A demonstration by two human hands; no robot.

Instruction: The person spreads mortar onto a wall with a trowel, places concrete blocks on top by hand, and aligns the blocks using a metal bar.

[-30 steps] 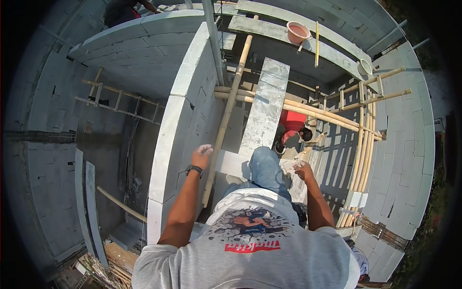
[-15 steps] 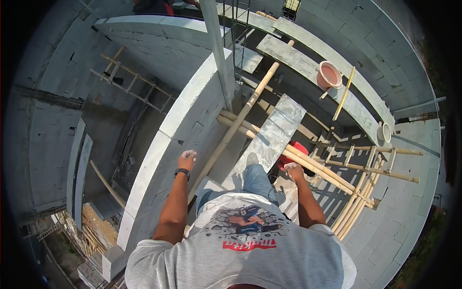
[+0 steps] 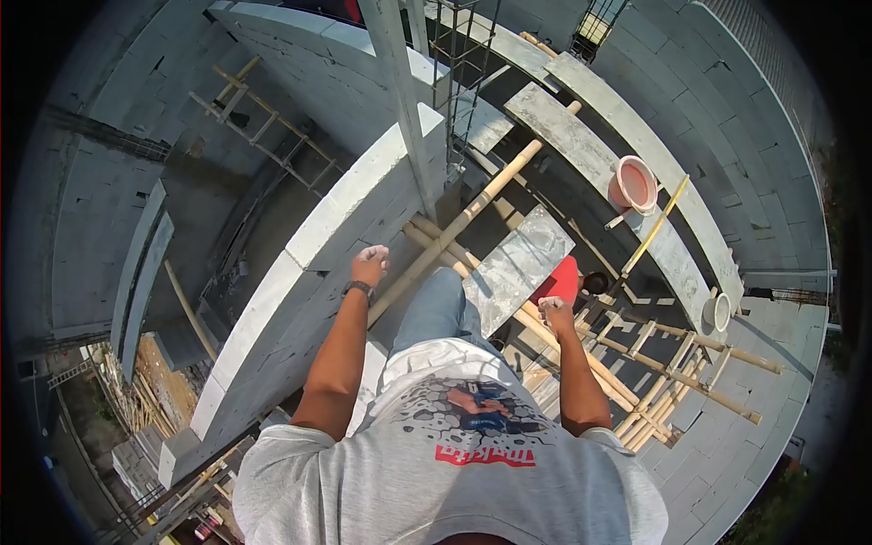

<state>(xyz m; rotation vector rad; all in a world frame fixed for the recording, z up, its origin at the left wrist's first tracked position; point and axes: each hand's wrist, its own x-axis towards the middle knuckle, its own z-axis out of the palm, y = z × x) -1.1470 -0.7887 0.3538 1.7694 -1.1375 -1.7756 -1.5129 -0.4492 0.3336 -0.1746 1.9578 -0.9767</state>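
Observation:
My left hand, dusty white at the fingertips and with a dark watch at the wrist, is held beside the pale block wall. Its fingers are curled, and nothing shows in them. My right hand is closed over the bamboo poles. Just beyond its knuckles is a red object, partly hidden; whether the hand grips it cannot be made out. Between my hands lies a mortar-stained plank across the bamboo. One jeans-clad leg reaches forward beside the plank.
A pink bucket stands on a long raised plank, near a yellow level or straightedge. A white bucket is farther right. Bamboo ladder-like frames and steel rebar surround gaps in the scaffold. Left of the wall is a drop.
My view has shifted, so planks and buckets sit lower in it. My leg has moved left, off the plank's middle. The red object has stayed close to my right hand.

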